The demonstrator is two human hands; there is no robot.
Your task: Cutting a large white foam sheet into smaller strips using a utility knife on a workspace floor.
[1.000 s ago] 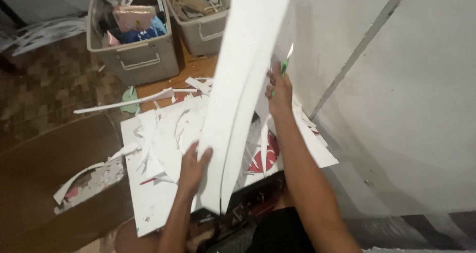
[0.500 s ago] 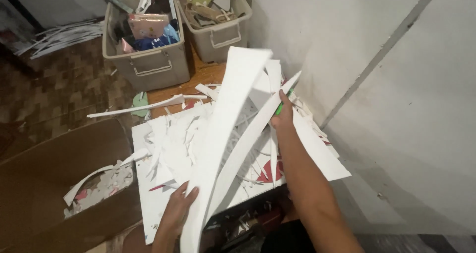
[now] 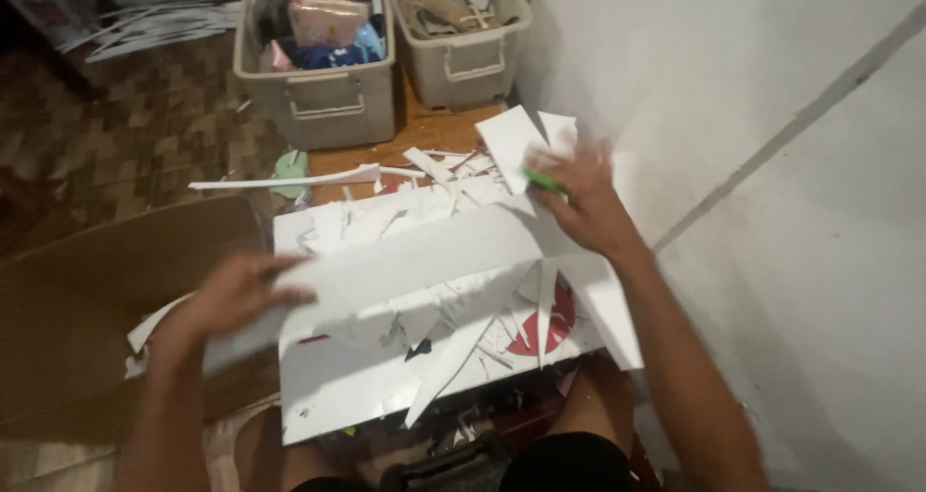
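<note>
The left hand (image 3: 236, 294) grips the near-left end of a long white foam-board strip (image 3: 386, 270), fingers curled over its upper edge; the picture is blurred there, but the grasp looks firm. The strip runs from this hand up and to the right, lying nearly flat across the heap, so it appears to be carried at both ends to keep it from sagging or snapping.

The right hand (image 3: 579, 198) is at the strip's far end, fingers spread over it and over loose white pieces, with a green cutter (image 3: 542, 180) tucked between fingers and palm. How tightly it grips cannot be told through the blur.

Beneath both hands lies a large white board (image 3: 338, 396) covered in white offcuts (image 3: 424, 328), slivers and triangles, with a red printed patch (image 3: 555, 323) showing near the right forearm. The board rests over the person's knees rather than on a worktop.

Left of the left hand, a brown cardboard sheet (image 3: 106, 289) carries a few scraps.

Beyond the right hand stand 2 grey plastic bins. The left bin (image 3: 333, 106) holds a pink packet and blue items; the right bin (image 3: 473, 58) holds beige and grey cut-outs. A long white sliver (image 3: 289, 179) lies on the wooden floor just before them.
</note>
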